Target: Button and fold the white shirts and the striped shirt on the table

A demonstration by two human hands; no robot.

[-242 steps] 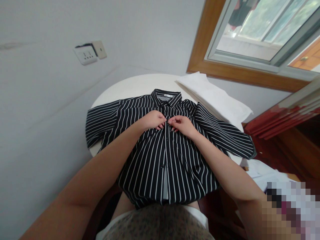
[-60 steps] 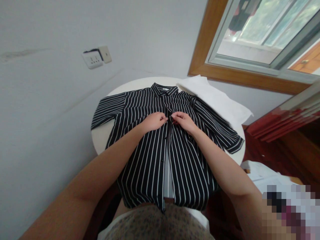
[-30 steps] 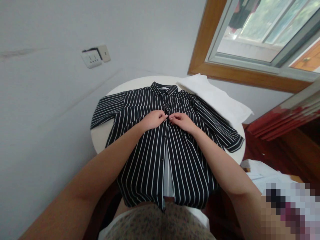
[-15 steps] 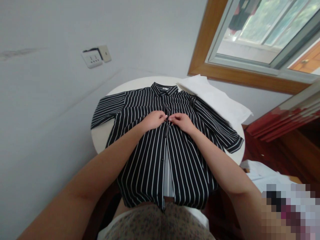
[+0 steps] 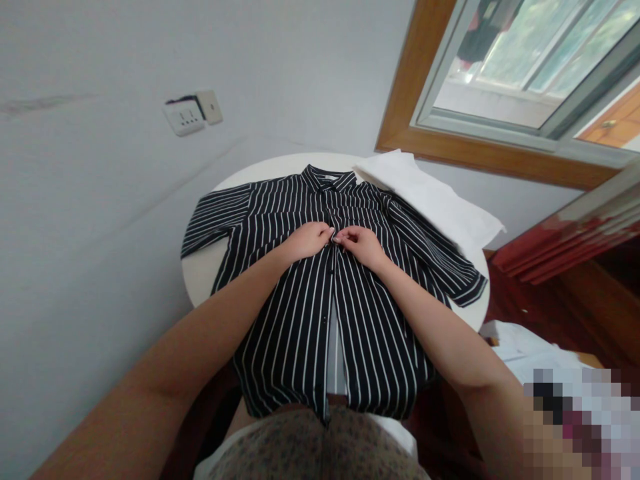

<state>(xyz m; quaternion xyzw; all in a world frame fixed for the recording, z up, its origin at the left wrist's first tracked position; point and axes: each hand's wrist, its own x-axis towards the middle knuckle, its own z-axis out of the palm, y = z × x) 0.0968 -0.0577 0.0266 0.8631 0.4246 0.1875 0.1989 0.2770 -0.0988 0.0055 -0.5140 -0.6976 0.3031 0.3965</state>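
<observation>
A black shirt with white stripes lies face up on a round white table, its collar at the far side and its hem towards me. My left hand pinches the front edge at mid-chest with thumb and fingers. Close against it, my right hand pinches the other edge of the front, fingertips nearly touching those of the left. Whatever button sits between the fingertips is too small to make out. Below the hands, the lower front hangs slightly apart, with the shirt's inner back showing in the gap.
White folded cloth lies at the table's far right, partly beside the sleeve. Behind stand a wall with a socket and a wood-framed window. A red and white curtain hangs at right; white fabric sits lower right.
My right fingertips have shifted slightly left, closer to the left hand at the front edge. The shirt's front gap has narrowed a little just below the hands.
</observation>
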